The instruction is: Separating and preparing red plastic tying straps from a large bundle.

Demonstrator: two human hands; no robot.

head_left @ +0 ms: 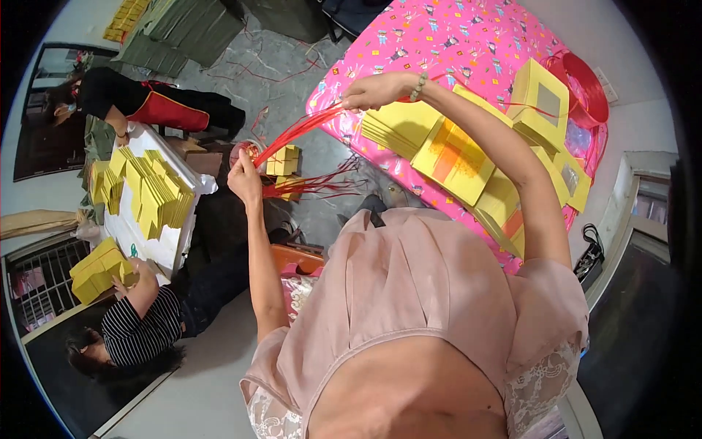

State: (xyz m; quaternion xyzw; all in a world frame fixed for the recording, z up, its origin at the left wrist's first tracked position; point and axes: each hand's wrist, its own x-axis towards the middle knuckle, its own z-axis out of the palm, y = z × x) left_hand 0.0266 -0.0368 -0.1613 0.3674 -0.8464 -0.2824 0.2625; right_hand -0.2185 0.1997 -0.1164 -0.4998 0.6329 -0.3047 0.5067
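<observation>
A bundle of thin red ribbons (296,129) is stretched between my two hands, slanting up from left to right. My left hand (246,178) is closed round its lower end, out over the floor. At the upper end my right hand (379,92), with a beaded bracelet on the wrist, pinches the strands above the near edge of the pink table. Loose red strands (329,186) trail to the right just past my left hand, beside small yellow boxes (282,161) low down. Under my right forearm lie a row of flat yellow pieces (401,126) and a yellow box with an orange band (453,157).
The pink patterned cover (439,36) bears more yellow boxes (540,99) and a red ribbon coil (585,91). At left, two co-workers stand by a white table (139,219) with folded yellow card pieces (153,190). An orange stool (296,258) is close beside me. Ribbon scraps litter the floor.
</observation>
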